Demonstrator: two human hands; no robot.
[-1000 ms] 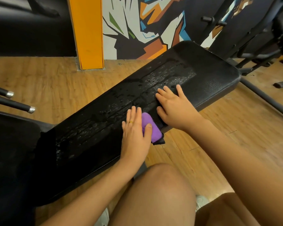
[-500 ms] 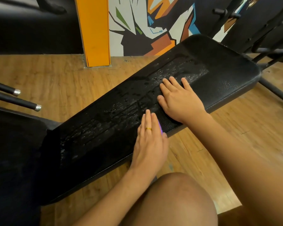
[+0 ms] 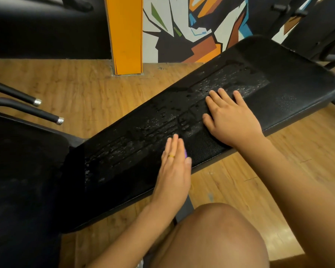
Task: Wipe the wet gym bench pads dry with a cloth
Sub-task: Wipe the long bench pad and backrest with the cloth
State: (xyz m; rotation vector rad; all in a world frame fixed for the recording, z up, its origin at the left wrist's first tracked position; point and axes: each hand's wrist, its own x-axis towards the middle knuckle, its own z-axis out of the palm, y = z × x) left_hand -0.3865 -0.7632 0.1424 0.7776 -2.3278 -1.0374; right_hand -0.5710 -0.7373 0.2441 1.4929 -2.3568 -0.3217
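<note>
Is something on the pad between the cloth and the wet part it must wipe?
Partly. The right hand lies flat on the wet strip of the pad, to the right of the cloth under the left hand. The strip just beyond the cloth and to its left has nothing on it.

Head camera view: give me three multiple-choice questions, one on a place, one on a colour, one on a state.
1. Where is the purple cloth? A in a bucket; B under the left hand; C on a shelf.
2. The square pillar by the wall is: A orange; B green; C pink.
3. The long black bench pad is: A dry; B wet down its middle; C torn.
Answers: B, purple peeks out beside its fingers; A, its face is plain orange; B, droplets glisten there.
</note>
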